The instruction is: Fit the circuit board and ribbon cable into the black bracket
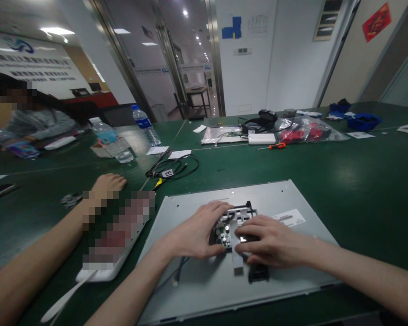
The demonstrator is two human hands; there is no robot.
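A grey metal panel [275, 199], the back of a flat screen, lies on the green table [360, 172] right before me. At its middle sits a small circuit board [224, 228] in a black frame. My left hand [197, 233] curls round the board's left edge, fingers bent on it. My right hand [272, 240] lies over the board's right side, fingers together and pressing down on a flat grey ribbon strip [237, 262] and a black part [258, 273] below it.
Another person's forearm and hand [107, 183] lie on the table at my left beside a white device [102, 271]. Farther off are a coiled black cable [173, 170], two water bottles [117, 145], an orange screwdriver [275, 146], a second panel [221, 135], plastic bags and a seated person.
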